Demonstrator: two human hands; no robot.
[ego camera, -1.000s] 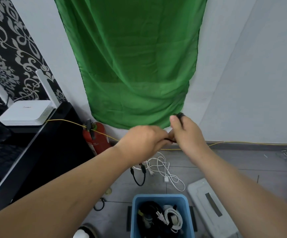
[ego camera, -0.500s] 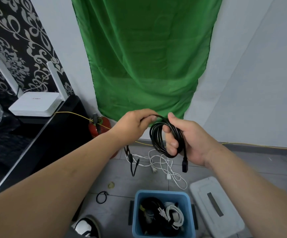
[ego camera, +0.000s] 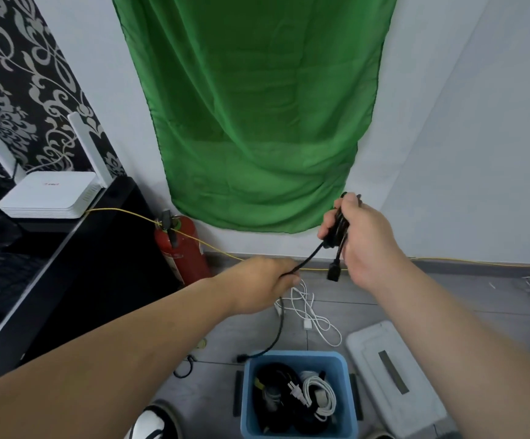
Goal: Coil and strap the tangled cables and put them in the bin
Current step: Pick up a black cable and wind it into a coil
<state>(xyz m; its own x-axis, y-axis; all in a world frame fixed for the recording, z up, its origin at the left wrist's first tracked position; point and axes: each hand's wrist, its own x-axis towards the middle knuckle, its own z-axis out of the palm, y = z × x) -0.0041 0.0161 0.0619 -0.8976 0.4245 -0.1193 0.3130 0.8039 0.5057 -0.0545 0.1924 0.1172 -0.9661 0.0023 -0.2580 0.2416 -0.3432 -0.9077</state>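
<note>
Right hand [ego camera: 365, 242] raised, fingers clamped round the coiled part of the black cable [ego camera: 311, 256], a thin, round, rubbery cord. 1 plug end dangles below the fist. Left hand [ego camera: 263, 286] lower, knuckles up, gripping the free run, which drops to the floor beside the blue plastic bin [ego camera: 292, 355]. Left fingertips hidden; fist covers most of the coil.

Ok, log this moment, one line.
phase: coiling | right hand: grips coiled black cable | left hand: holds its loose strand | blue bin: coiled cables inside
</note>
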